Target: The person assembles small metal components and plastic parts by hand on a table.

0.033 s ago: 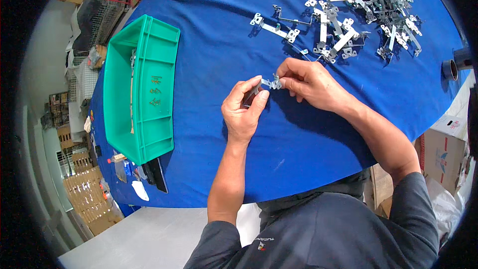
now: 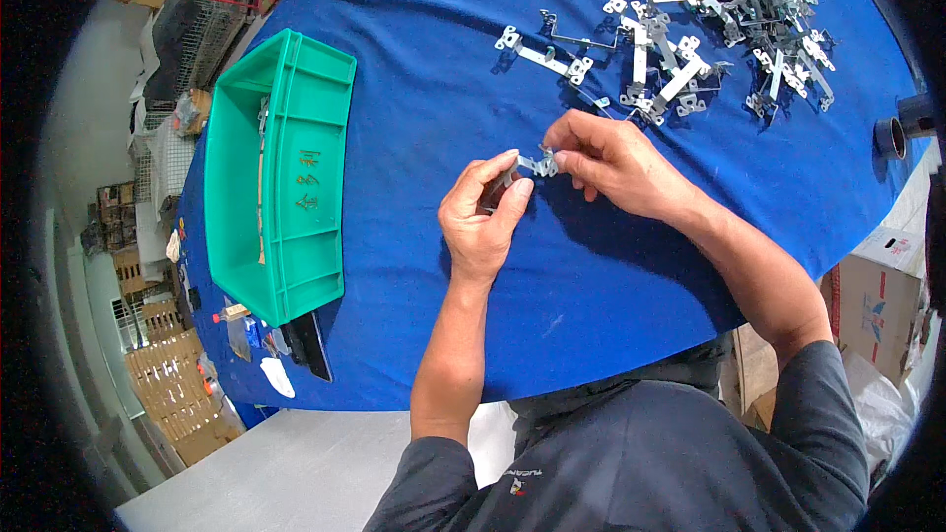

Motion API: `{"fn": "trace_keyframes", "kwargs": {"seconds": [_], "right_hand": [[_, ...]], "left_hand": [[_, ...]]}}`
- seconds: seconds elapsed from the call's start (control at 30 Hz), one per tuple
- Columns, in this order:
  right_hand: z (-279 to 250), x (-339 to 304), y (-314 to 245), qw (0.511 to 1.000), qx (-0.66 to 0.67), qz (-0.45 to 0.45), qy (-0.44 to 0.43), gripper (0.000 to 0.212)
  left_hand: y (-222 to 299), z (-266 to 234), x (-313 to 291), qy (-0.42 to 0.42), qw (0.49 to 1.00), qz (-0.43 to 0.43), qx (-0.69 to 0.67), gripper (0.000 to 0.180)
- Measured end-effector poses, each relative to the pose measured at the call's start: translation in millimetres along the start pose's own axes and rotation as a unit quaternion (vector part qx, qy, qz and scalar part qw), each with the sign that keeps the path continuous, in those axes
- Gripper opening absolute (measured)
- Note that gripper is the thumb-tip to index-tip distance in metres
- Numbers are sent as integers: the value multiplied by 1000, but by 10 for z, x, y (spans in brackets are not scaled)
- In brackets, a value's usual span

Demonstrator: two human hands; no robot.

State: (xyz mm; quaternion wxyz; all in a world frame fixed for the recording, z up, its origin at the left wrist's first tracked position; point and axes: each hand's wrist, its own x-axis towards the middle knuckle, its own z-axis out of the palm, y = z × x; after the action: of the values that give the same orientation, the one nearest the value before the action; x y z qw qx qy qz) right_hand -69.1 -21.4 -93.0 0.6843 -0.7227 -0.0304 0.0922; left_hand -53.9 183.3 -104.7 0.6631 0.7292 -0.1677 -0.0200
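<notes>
Between my two hands, above the blue cloth (image 2: 424,108), is a small silvery metal bracket (image 2: 538,166) with a bent, holed end. My left hand (image 2: 480,217) pinches its strip between thumb and fingers, and the palm side hides part of it. The thumb and forefinger of my right hand (image 2: 616,166) close on the bracket's holed end; the other fingers curl underneath. Beyond my right hand several similar metal brackets (image 2: 641,54) lie loosely on the cloth. A denser heap of them (image 2: 754,0) sits at the far right.
A green plastic bin (image 2: 340,138) stands on the left of the table, its open side facing left. By its near end lie a dark flat device (image 2: 309,347) and a white piece (image 2: 278,377). A dark pipe end (image 2: 890,138) juts in at the right edge, above a carton (image 2: 877,300).
My right thumb and forefinger have shifted very slightly at the bracket's end. The left hand and the bracket stay in place.
</notes>
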Motion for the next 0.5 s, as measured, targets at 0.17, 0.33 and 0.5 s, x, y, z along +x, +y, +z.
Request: {"fn": "trace_keyframes", "kwargs": {"seconds": [0.17, 0.33, 0.5], "right_hand": [[-45, 22, 12, 998, 54, -4, -26, 24], [-75, 51, 66, 998, 24, 4, -57, 25], [-34, 52, 94, 997, 69, -14, 37, 22]], "left_hand": [[31, 6, -6, -18, 1000, -10, 22, 28], [73, 53, 3, -36, 998, 8, 46, 29], [36, 9, 22, -92, 986, 81, 110, 28]]}}
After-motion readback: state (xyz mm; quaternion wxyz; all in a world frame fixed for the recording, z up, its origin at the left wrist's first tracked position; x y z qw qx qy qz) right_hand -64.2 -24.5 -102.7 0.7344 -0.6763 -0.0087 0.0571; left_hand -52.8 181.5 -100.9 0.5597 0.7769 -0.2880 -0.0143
